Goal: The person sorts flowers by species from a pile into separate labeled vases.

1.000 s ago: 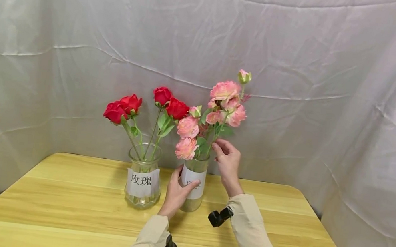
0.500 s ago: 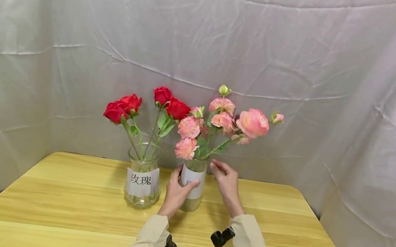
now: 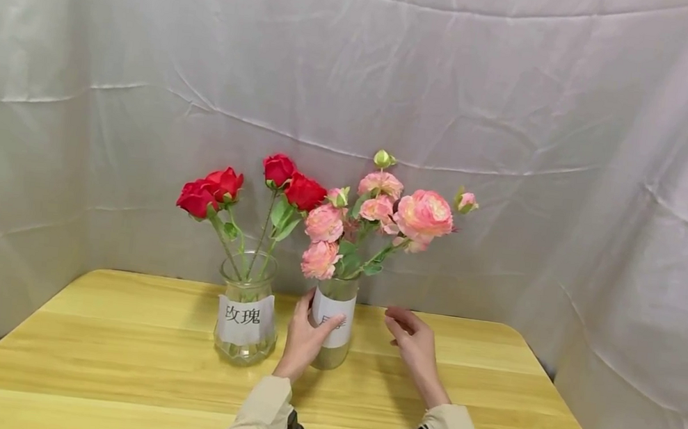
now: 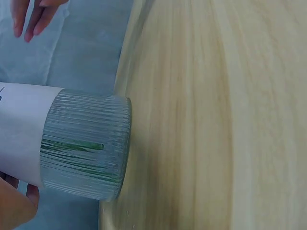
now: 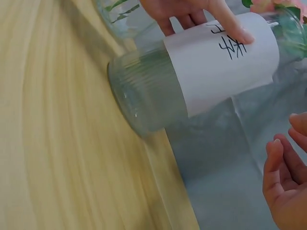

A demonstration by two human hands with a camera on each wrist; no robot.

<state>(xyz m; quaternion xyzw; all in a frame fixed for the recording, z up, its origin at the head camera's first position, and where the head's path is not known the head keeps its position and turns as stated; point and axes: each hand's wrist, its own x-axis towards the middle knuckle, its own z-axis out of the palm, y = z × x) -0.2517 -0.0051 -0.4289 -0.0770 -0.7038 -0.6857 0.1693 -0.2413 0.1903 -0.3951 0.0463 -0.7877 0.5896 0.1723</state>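
My left hand (image 3: 304, 342) grips a ribbed glass vase (image 3: 330, 360) around its white paper label, thumb across the front. Pink flowers (image 3: 424, 212) with buds and green leaves lean out of this vase to both sides. Green stem ends show through the ribbed glass (image 4: 86, 163) in the left wrist view. To the right of the vase, apart from it, my right hand (image 3: 417, 344) hangs in the air with loosely bent fingers and holds nothing. The right wrist view shows the thumb along the label (image 5: 225, 67).
A wider glass vase (image 3: 243, 354) with a white label stands to the left, holding several red roses (image 3: 305, 191). Both vases are near the back of the wooden table (image 3: 133, 360). A grey cloth (image 3: 311, 50) hangs behind and at the sides.
My right hand has let go of a pink flower's stem and moved down and right, away from the vase. The flower has tipped to the right. My left hand has stayed on the vase.
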